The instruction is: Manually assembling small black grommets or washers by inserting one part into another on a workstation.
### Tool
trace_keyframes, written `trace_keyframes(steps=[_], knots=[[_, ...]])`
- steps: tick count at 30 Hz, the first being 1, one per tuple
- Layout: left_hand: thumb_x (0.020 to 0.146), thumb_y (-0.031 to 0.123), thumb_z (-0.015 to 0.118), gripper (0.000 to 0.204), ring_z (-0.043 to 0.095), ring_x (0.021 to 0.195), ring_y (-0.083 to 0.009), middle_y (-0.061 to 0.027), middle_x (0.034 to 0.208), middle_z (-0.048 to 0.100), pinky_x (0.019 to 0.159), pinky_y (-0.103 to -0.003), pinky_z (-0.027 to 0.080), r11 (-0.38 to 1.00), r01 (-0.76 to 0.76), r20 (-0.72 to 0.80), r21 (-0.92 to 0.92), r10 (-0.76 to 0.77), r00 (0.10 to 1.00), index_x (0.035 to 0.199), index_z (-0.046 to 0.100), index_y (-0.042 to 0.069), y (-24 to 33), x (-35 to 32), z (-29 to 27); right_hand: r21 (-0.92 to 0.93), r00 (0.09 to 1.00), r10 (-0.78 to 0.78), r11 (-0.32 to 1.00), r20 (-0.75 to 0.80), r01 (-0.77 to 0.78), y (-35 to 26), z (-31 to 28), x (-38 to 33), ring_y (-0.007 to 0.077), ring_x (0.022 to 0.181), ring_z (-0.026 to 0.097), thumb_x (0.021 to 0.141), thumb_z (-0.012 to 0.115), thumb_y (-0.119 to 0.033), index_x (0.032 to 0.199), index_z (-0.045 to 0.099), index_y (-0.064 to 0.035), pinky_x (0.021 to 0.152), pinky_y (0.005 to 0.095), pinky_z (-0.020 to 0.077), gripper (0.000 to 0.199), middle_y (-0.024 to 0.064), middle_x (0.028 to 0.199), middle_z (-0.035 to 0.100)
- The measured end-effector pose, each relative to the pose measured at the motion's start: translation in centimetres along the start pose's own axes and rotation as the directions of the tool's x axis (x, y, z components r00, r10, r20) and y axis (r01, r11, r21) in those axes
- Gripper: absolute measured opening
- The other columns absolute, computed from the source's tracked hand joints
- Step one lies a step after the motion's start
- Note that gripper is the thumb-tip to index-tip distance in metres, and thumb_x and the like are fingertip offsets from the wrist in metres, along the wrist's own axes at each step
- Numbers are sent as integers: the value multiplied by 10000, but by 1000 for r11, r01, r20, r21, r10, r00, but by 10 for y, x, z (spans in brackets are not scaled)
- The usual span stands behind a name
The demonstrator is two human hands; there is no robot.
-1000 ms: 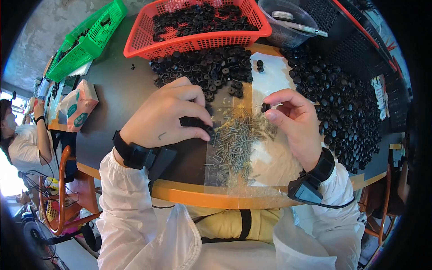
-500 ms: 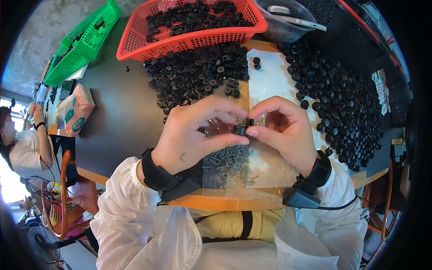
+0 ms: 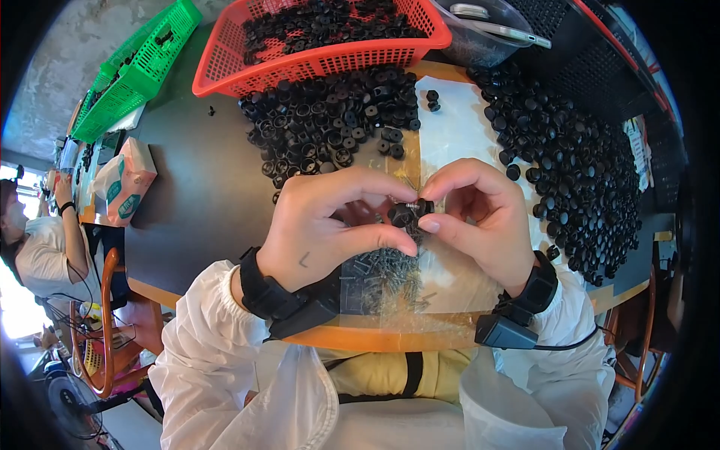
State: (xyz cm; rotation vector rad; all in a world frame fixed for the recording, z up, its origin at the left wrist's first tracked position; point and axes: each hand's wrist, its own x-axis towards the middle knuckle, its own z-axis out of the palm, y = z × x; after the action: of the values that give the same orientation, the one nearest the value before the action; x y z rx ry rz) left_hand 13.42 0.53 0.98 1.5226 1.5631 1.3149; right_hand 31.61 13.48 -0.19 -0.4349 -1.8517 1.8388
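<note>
From above the person's head, both hands meet over the middle of the dark table (image 3: 195, 187). The left hand (image 3: 330, 229) is curled, its thumb and forefinger pinched on a small black round part (image 3: 401, 216). The right hand (image 3: 480, 217) is curled the same way, thumb and forefinger closed on a small screw (image 3: 414, 204) whose tip sits at the black part, so the two hands touch at the fingertips. Both wrists carry black bands, and white sleeves run down to the lower edge.

Directly under the hands lies a clear plastic bag (image 3: 450, 142) spread flat, with a heap of loose screws (image 3: 386, 274) on it, just below the thumbs. Beyond the hands a pile of black round parts (image 3: 330, 124) covers the table, and a larger spread of the same parts (image 3: 577, 172) lies to the right. A red basket (image 3: 300, 60) filled with more of them stands at the far edge, a green basket (image 3: 127, 75) to its left, and a tissue pack (image 3: 124, 180) near the left edge. Another person (image 3: 37, 240) sits at the far left.
</note>
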Motion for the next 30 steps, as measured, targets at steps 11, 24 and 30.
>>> trace_keyframes(steps=[11, 24, 30], knots=[[707, -6, 859, 411, 639, 748, -66, -55, 885, 682, 656, -209, 511, 998, -2, 13, -64, 3, 1000, 1067, 661, -16, -1, 1, 1, -175, 999, -52, 983, -11, 49, -2, 3, -1, -14, 576, 430, 782, 796, -24, 986, 683, -71, 526, 159, 337, 238, -40, 943, 663], [798, -32, 778, 321, 695, 852, -126, -102, 975, 712, 761, -247, 566, 992, 48, -1, -120, -49, 999, 1092, 650, -39, 3, 3, 3, -165, 997, -56, 985, -43, 48, -3, 2, -1, -9, 581, 436, 780, 789, -15, 988, 687, -77, 530, 162, 344, 240, -40, 943, 661], [790, -34, 783, 311, 690, 863, -118, -97, 990, 708, 767, -246, 565, 991, 76, -4, -113, -77, 997, 1075, 658, -32, 0, 1, 2, -172, 998, -49, 984, -28, 43, -3, 3, -1, -6, 579, 440, 779, 791, -19, 980, 689, -77, 530, 164, 346, 233, -36, 943, 664]])
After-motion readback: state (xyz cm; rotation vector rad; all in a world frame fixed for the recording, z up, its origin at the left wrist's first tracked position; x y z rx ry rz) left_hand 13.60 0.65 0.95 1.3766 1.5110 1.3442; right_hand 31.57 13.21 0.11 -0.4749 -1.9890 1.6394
